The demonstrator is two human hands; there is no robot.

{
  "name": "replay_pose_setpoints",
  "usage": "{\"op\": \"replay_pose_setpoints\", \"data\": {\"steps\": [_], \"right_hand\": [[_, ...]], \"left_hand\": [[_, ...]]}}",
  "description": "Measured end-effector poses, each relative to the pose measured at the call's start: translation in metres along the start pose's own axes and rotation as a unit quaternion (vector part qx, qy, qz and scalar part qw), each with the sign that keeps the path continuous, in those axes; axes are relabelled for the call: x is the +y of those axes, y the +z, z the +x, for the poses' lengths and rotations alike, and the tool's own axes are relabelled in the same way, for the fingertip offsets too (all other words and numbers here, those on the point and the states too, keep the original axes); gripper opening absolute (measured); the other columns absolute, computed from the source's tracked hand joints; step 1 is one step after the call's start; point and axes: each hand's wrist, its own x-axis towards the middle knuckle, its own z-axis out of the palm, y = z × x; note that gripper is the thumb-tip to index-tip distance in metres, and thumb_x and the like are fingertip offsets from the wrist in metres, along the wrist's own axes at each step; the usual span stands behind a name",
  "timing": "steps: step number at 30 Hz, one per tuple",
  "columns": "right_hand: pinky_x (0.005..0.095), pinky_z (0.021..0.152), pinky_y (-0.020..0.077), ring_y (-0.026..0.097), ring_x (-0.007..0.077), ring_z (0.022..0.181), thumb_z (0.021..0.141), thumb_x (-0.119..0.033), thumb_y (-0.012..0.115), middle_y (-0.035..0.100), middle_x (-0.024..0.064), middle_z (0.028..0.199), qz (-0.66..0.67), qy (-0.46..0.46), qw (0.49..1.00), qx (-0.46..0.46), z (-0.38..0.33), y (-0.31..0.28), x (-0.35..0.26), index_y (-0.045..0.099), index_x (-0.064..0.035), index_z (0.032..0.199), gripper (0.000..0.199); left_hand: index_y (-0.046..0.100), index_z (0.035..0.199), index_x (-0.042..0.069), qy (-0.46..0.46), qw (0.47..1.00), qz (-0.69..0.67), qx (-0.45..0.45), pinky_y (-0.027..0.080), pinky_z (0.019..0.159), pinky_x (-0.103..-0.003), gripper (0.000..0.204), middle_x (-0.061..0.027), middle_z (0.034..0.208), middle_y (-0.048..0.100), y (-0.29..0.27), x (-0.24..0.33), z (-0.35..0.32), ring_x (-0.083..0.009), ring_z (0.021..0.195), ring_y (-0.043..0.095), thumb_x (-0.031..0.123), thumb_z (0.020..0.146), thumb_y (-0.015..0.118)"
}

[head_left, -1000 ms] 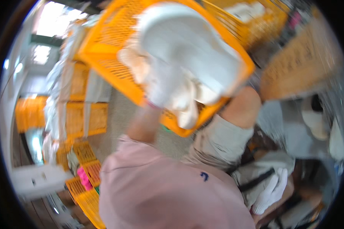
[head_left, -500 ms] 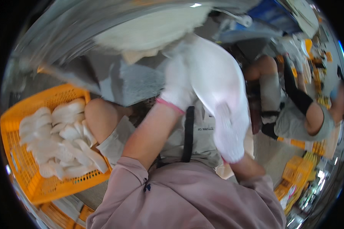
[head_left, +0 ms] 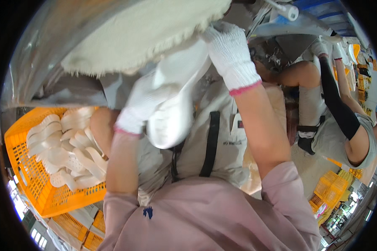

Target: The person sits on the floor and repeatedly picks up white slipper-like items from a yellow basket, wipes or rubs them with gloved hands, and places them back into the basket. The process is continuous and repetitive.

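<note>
A white shoe sole (head_left: pixel 170 123) is held at a slant between my two hands, its rounded end low toward my lap and its other end up beside the wheel. My left hand (head_left: pixel 141 104), in a white knit glove with a pink cuff, is closed on the lower part and smeared by motion. My right hand (head_left: pixel 229 52), gloved alike, grips the upper end close under the frayed edge of a cream cloth buffing wheel (head_left: pixel 146 35). Whether the sole touches the wheel I cannot tell.
At my left stands an orange plastic basket (head_left: pixel 33 175) with several white soles (head_left: pixel 73 154) in it. A grey metal housing (head_left: pixel 33 75) surrounds the wheel. To the right sits a co-worker (head_left: pixel 335 129); stacked orange crates (head_left: pixel 329 188) stand behind.
My right hand has risen to the wheel's edge and the left has drawn back left and down. The sole now shows between them. The view has shifted, with more of the wheel visible.
</note>
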Motion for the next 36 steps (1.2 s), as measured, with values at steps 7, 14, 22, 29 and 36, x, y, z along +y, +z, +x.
{"op": "replay_pose_setpoints", "data": {"steps": [7, 14, 22, 29, 36], "right_hand": [[0.0454, 0.103, 0.0532, 0.064, 0.0433, 0.124, 0.091, -0.031, 0.071, 0.064, 0.0313, 0.134, 0.087, 0.161, 0.983, 0.027, -0.073, -0.043, -0.043, 0.042, 0.0034, 0.156, 0.079], [0.0455, 0.100, 0.0570, 0.070, 0.0467, 0.112, 0.082, -0.037, 0.072, 0.072, 0.0323, 0.118, 0.024, 0.097, 0.984, 0.146, -0.028, -0.019, -0.016, 0.060, 0.0092, 0.137, 0.072], [0.0479, 0.095, 0.0571, 0.071, 0.0457, 0.105, 0.083, -0.041, 0.073, 0.074, 0.0300, 0.104, 0.094, 0.099, 0.990, 0.023, 0.018, 0.004, 0.004, 0.074, 0.0027, 0.111, 0.051], [0.0494, 0.103, 0.0527, 0.066, 0.0337, 0.122, 0.083, -0.032, 0.079, 0.071, 0.0145, 0.126, -0.373, -0.217, 0.900, -0.068, -0.081, -0.027, -0.047, 0.065, -0.0061, 0.132, 0.057], [0.0366, 0.077, 0.0608, 0.074, 0.0249, 0.098, 0.085, -0.019, 0.076, 0.072, 0.0110, 0.126, -0.133, -0.233, 0.959, -0.089, -0.136, 0.013, -0.073, 0.068, -0.0076, 0.131, 0.048]], "left_hand": [[0.065, 0.127, -0.006, 0.115, 0.940, -0.288, 0.139, 0.055, 0.092, -0.035, 0.036, -0.0098, 0.121, 0.069, 0.123, -0.013, 0.059, -0.0187, 0.098, 0.067, 0.012, 0.097, 0.073], [0.062, 0.145, 0.010, -0.027, 0.957, -0.271, 0.102, 0.050, 0.108, -0.042, 0.051, -0.0118, 0.138, 0.067, 0.062, 0.002, 0.123, -0.0264, 0.128, 0.060, 0.033, 0.101, 0.074], [0.068, 0.128, -0.005, 0.012, 0.998, 0.033, -0.051, 0.053, 0.101, -0.032, 0.040, -0.0087, 0.120, 0.073, 0.015, 0.006, 0.016, -0.0181, 0.108, 0.068, 0.016, 0.095, 0.074], [0.070, 0.116, -0.008, 0.002, 0.990, -0.133, 0.043, 0.059, 0.080, -0.034, 0.039, -0.0133, 0.110, 0.075, 0.063, -0.008, 0.072, -0.0213, 0.093, 0.073, 0.024, 0.094, 0.079], [0.064, 0.129, 0.008, -0.026, 0.856, -0.510, -0.087, 0.061, 0.084, -0.048, 0.069, -0.0135, 0.110, 0.070, 0.036, -0.033, 0.007, -0.0362, 0.097, 0.071, 0.070, 0.100, 0.053]]}}
